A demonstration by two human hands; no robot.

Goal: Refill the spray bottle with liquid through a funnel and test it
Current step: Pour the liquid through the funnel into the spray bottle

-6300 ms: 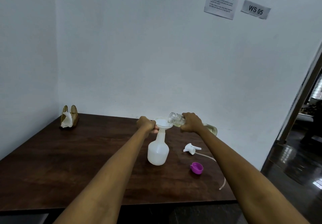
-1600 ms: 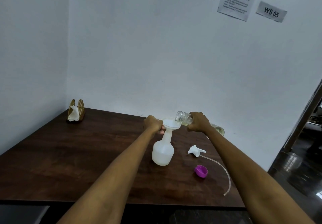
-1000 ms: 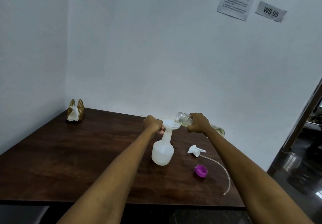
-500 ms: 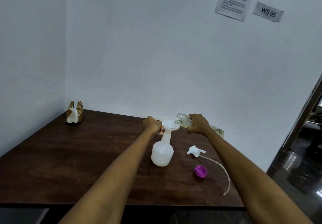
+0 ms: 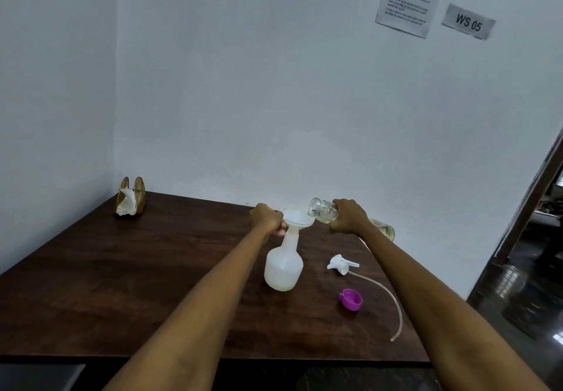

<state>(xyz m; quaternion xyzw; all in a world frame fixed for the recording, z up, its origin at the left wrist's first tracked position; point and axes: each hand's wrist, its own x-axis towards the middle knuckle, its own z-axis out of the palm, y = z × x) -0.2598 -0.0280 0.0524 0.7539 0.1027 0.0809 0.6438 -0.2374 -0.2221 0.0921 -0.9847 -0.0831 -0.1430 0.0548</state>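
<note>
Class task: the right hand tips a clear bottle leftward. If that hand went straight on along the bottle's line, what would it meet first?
Most likely the funnel: the clear bottle's mouth already hangs over its right rim. Past it is the left hand, gripping the funnel's far side. Depth is uncertain.

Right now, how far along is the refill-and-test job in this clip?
Done: the spray head is off and lies on the table beside a purple cap; the funnel sits in the spray bottle. In hand: the left hand grips the funnel, the right hand tips a clear bottle over it. Left: finish pouring, remove funnel, refit head, test.
</note>
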